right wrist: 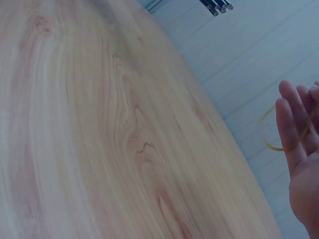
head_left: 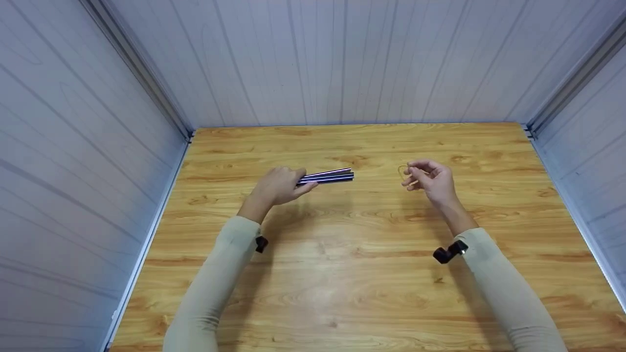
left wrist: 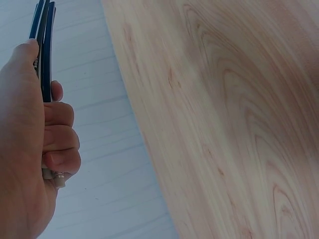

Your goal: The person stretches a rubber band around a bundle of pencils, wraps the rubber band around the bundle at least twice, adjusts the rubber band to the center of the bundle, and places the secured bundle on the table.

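Note:
My left hand (head_left: 279, 186) grips a small bundle of dark blue pencils (head_left: 335, 176) above the table, their far ends pointing right. In the left wrist view, the fingers of that hand (left wrist: 60, 134) curl round the pencils (left wrist: 47, 59), and pale eraser ends (left wrist: 60, 180) poke out below them. To the right, apart from the bundle, my right hand (head_left: 433, 181) pinches a thin yellow rubber band (head_left: 400, 171). The right wrist view has the band (right wrist: 271, 148) hanging as a loop by the fingers, with the pencil ends (right wrist: 219, 9) at the top.
Beneath both hands lies a wood-grain table (head_left: 332, 274). Whitish panels stand at the back (head_left: 318, 63), the left (head_left: 73, 171) and the right (head_left: 596, 146). Each wrist wears a small black camera, the left one (head_left: 261, 243) and the right one (head_left: 450, 252).

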Demonstrator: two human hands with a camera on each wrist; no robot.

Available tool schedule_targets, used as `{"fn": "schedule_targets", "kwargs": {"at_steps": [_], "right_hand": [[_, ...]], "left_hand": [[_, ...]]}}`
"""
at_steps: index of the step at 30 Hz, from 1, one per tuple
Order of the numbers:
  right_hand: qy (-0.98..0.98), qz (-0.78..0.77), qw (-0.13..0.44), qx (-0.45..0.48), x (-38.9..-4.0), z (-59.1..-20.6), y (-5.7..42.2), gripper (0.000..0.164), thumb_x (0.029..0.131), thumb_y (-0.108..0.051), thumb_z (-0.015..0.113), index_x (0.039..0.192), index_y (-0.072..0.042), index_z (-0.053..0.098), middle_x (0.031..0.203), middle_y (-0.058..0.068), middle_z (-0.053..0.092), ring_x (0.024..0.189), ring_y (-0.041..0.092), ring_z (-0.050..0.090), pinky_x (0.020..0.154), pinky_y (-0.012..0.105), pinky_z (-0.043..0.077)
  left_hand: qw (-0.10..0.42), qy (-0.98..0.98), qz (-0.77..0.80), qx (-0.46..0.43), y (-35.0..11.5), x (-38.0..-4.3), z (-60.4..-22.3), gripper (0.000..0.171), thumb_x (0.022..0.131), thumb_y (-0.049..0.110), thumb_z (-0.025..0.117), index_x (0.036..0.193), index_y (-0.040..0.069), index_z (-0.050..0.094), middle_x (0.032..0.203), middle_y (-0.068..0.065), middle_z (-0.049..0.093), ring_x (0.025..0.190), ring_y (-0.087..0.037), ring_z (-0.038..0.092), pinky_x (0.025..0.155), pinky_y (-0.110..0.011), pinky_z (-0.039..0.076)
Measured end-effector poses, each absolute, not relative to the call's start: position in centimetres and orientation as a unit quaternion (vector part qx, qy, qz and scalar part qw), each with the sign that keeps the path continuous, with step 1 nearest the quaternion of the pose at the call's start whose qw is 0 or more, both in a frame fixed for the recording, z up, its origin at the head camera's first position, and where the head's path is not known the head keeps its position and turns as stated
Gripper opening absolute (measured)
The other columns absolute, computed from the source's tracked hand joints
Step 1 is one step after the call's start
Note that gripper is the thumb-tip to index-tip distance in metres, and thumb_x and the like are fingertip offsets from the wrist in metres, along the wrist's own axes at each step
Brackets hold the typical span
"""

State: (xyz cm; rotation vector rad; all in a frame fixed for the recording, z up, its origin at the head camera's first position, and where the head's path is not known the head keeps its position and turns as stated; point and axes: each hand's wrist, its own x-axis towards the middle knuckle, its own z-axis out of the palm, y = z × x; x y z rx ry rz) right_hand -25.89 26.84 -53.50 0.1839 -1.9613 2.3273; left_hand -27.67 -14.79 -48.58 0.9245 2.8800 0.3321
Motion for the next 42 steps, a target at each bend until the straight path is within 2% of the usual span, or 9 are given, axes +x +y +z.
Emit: {"fn": "schedule_targets", "kwargs": {"at_steps": [7, 11, 16, 19, 23, 25, 28, 33, 42], "right_hand": [[-0.608, 0.786, -0.006, 0.110, -25.6, -52.8, 26.6, 0.032, 0.113, 0.010, 0.053, 0.131, 0.007, 0.079, 0.123, -0.001, 0.087, 0.098, 0.016, 0.087, 0.062, 0.023, 0.064], [-0.630, 0.769, -0.010, 0.106, -25.6, -52.2, 26.2, 0.036, 0.109, 0.011, 0.063, 0.141, 0.002, 0.075, 0.133, -0.007, 0.084, 0.107, 0.013, 0.086, 0.062, 0.020, 0.062], [-0.624, 0.774, -0.005, 0.105, -25.9, -51.7, 25.9, 0.018, 0.104, 0.000, 0.076, 0.119, -0.009, 0.081, 0.122, -0.003, 0.088, 0.102, 0.014, 0.087, 0.056, 0.018, 0.055], [-0.632, 0.762, -0.017, 0.140, -26.0, -51.7, 26.0, 0.015, 0.107, -0.004, 0.073, 0.120, -0.003, 0.081, 0.122, -0.001, 0.088, 0.112, 0.011, 0.084, 0.072, 0.019, 0.062], [-0.646, 0.737, -0.055, 0.193, -25.9, -52.2, 26.1, 0.043, 0.105, 0.005, 0.072, 0.147, 0.012, 0.064, 0.145, -0.007, 0.079, 0.138, 0.006, 0.071, 0.108, 0.027, 0.062], [-0.648, 0.731, -0.068, 0.203, -25.8, -52.5, 26.1, 0.059, 0.102, 0.008, 0.075, 0.156, 0.015, 0.053, 0.154, -0.008, 0.073, 0.146, 0.007, 0.065, 0.116, 0.029, 0.059], [-0.658, 0.723, -0.072, 0.198, -25.7, -52.6, 25.7, 0.070, 0.097, 0.014, 0.078, 0.161, 0.014, 0.047, 0.158, -0.009, 0.067, 0.149, 0.011, 0.060, 0.117, 0.030, 0.059], [-0.677, 0.704, -0.069, 0.201, -25.9, -52.5, 24.7, 0.076, 0.092, 0.027, 0.071, 0.162, 0.009, 0.046, 0.166, 0.004, 0.058, 0.150, 0.016, 0.060, 0.116, 0.030, 0.059], [-0.658, 0.713, -0.049, 0.237, -26.4, -52.0, 22.7, 0.077, 0.090, 0.021, 0.080, 0.160, 0.007, 0.050, 0.163, 0.003, 0.062, 0.147, 0.024, 0.062, 0.116, 0.032, 0.059]], "left_hand": [[0.049, 0.945, 0.115, 0.303, -15.0, -27.7, -48.4, 0.057, 0.118, 0.054, 0.051, 0.109, 0.001, 0.071, 0.068, 0.001, 0.044, 0.062, -0.016, 0.043, 0.071, -0.041, 0.050], [0.047, 0.945, 0.115, 0.302, -15.1, -27.8, -48.2, 0.056, 0.118, 0.053, 0.051, 0.108, 0.001, 0.070, 0.069, 0.001, 0.044, 0.064, -0.016, 0.044, 0.069, -0.039, 0.046], [0.049, 0.947, 0.115, 0.297, -15.1, -28.0, -47.6, 0.056, 0.119, 0.054, 0.050, 0.109, 0.002, 0.067, 0.069, 0.002, 0.043, 0.063, -0.015, 0.042, 0.067, -0.036, 0.041], [0.043, 0.946, 0.120, 0.297, -15.2, -28.2, -47.2, 0.056, 0.119, 0.054, 0.049, 0.106, 0.003, 0.066, 0.068, 0.002, 0.041, 0.062, -0.016, 0.040, 0.065, -0.036, 0.038], [0.028, 0.946, 0.121, 0.299, -15.3, -28.4, -46.9, 0.055, 0.119, 0.053, 0.051, 0.098, 0.004, 0.063, 0.067, 0.004, 0.038, 0.061, -0.015, 0.037, 0.063, -0.034, 0.034], [0.023, 0.946, 0.123, 0.300, -15.3, -28.4, -46.8, 0.054, 0.118, 0.052, 0.052, 0.096, 0.004, 0.061, 0.066, 0.004, 0.037, 0.061, -0.014, 0.036, 0.062, -0.033, 0.032], [0.019, 0.945, 0.123, 0.301, -15.3, -28.5, -46.7, 0.054, 0.118, 0.052, 0.052, 0.095, 0.005, 0.061, 0.066, 0.004, 0.037, 0.061, -0.015, 0.037, 0.063, -0.033, 0.034], [0.017, 0.944, 0.121, 0.306, -14.8, -28.5, -46.7, 0.055, 0.118, 0.054, 0.050, 0.096, 0.004, 0.063, 0.067, 0.004, 0.039, 0.062, -0.015, 0.039, 0.065, -0.034, 0.036], [0.031, 0.937, 0.130, 0.323, -13.0, -28.5, -46.2, 0.055, 0.119, 0.054, 0.049, 0.100, 0.004, 0.065, 0.066, 0.003, 0.038, 0.060, -0.015, 0.037, 0.063, -0.033, 0.034]]}}
